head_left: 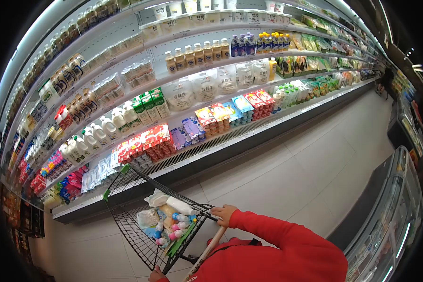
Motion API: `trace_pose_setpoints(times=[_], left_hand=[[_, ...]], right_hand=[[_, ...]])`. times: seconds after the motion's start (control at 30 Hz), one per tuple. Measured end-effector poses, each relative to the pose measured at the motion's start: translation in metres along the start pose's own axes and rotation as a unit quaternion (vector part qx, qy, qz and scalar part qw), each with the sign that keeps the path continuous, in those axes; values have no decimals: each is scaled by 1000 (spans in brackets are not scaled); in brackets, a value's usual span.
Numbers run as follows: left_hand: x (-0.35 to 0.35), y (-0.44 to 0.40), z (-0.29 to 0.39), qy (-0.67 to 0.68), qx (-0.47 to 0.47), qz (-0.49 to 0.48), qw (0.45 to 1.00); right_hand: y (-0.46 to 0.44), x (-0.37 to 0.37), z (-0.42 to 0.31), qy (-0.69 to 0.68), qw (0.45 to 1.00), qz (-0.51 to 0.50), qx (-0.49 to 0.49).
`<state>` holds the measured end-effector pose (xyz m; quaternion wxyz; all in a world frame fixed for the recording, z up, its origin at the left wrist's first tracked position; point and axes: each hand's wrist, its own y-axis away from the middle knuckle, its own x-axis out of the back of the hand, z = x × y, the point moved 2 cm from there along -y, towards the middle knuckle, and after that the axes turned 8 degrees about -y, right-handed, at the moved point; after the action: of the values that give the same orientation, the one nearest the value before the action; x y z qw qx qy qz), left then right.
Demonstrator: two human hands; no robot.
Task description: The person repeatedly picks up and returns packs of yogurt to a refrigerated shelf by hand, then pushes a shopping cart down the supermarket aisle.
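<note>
A black wire shopping cart (127, 225) with green front corners stands beside the refrigerated shelves. My right hand (225, 215), at the end of a red sleeve, is wrapped round the cart's near right corner, close to the handle (210, 249). At the lower edge of the view my left hand (156, 274) is closed on the cart's left side; part of it is cut off. Inside the basket lie a white bottle (179, 205), several small bottles with pink and blue caps (177, 230), a clear plastic pack (148, 219) and something long and green (181, 240).
Long refrigerated shelves (249, 141) run along the far side, stocked with milk jugs (100, 131), green cartons (148, 107), bottled drinks (197, 54) and yogurt packs (157, 136). Pale floor tiles (310, 160) line the aisle. A glass-topped freezer (385, 221) stands at the right.
</note>
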<state>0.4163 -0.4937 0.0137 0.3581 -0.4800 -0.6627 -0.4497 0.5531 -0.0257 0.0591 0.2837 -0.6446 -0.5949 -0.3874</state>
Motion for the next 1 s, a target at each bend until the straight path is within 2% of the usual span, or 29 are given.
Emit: trace_pose_setpoints(times=[0.07, 0.1, 0.13, 0.2, 0.27, 0.3, 0.37, 0.4, 0.53, 0.77, 0.87, 0.93, 1.0], left_hand=[[6, 11, 3, -8, -12, -15, 1000], [12, 8, -5, 9, -49, -166, 985], [36, 12, -13, 11, -64, -140, 988], [28, 16, 6, 37, -104, -95, 989], [36, 21, 7, 42, -125, -95, 987], [40, 20, 11, 54, -137, -140, 979], [56, 29, 18, 4, -165, 30, 986], [58, 31, 23, 7, -175, 28, 984], [48, 26, 38, 44, -228, 44, 972], [77, 61, 82, 59, -320, 15, 946], [82, 72, 109, 70, -361, 14, 930], [60, 75, 134, 130, -478, 125, 860], [65, 103, 161, 169, -511, 12, 843]], right_hand=[[35, -4, -2, -1, 999, 18, -28], [51, -9, -5, -14, 999, 37, -30], [63, 7, -13, -27, 998, 45, -39], [96, -5, -7, 3, 996, 68, -64], [125, -12, -14, 42, 994, 48, -94], [138, -14, -18, 51, 991, 59, -111], [162, -3, -38, 64, 986, 58, -145], [176, -12, -40, 77, 985, 62, -139], [227, -15, -62, 86, 971, 57, -215], [305, -22, -65, 158, 946, 190, -210], [326, -12, -72, 154, 934, 153, -283], [340, -15, -74, 149, 926, 146, -315], [350, -24, -70, 147, 919, 170, -325]])
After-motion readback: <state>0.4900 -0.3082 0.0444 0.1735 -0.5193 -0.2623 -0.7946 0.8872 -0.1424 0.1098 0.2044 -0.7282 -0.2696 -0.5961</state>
